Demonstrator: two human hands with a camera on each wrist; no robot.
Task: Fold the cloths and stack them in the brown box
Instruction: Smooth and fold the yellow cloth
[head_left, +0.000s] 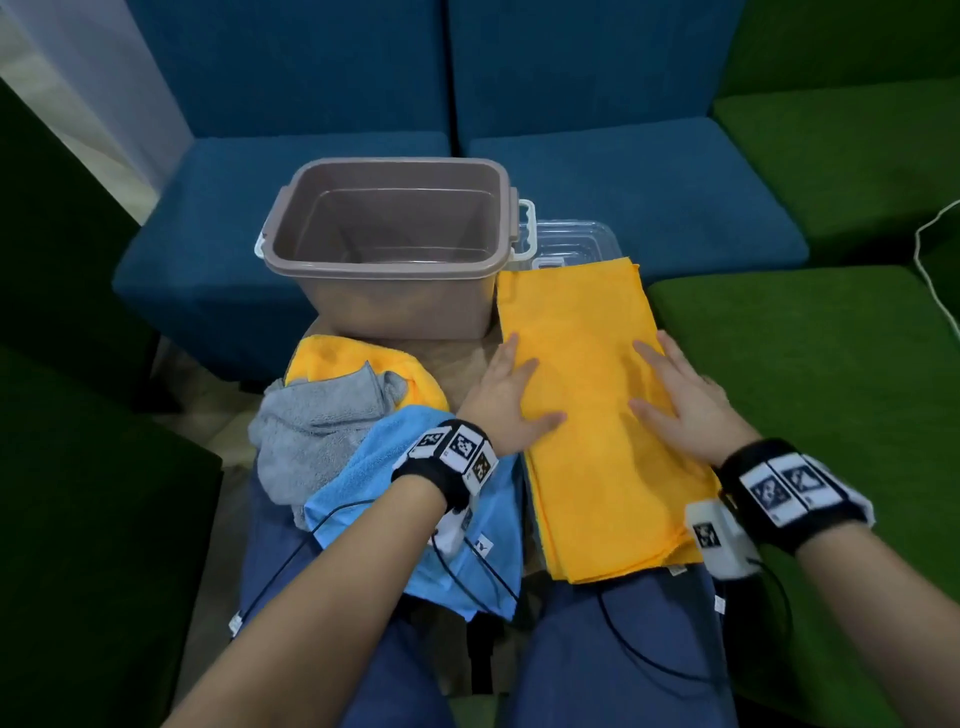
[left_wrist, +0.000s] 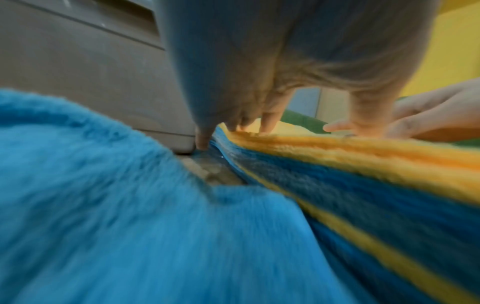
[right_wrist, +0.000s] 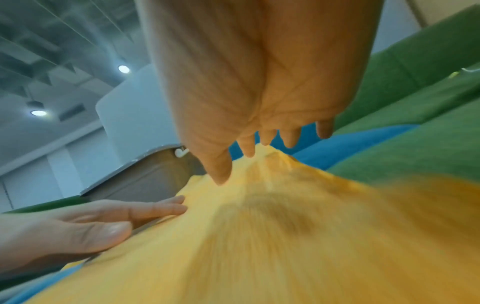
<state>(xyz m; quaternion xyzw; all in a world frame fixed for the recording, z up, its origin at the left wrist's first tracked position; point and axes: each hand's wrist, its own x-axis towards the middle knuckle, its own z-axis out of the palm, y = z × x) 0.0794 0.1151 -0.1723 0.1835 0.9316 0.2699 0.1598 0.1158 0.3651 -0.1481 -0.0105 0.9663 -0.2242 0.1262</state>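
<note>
A long folded orange cloth (head_left: 587, 384) lies flat on top of a stack of folded cloths, whose blue and orange edges (left_wrist: 363, 195) show in the left wrist view. My left hand (head_left: 506, 395) rests flat on the cloth's left edge with fingers straight. My right hand (head_left: 675, 395) lies flat on its right side, fingers spread (right_wrist: 259, 142). The brown box (head_left: 395, 249) stands empty just beyond, to the left. A heap of unfolded cloths sits on the left: orange (head_left: 332, 358), grey (head_left: 317, 426) and light blue (head_left: 389, 493).
A clear plastic lid (head_left: 576, 239) lies behind the orange cloth, right of the box. Blue sofa seats (head_left: 623, 182) stand beyond, green seats (head_left: 805, 364) to the right and left. A white cable (head_left: 930, 260) hangs at the far right. My knees are below.
</note>
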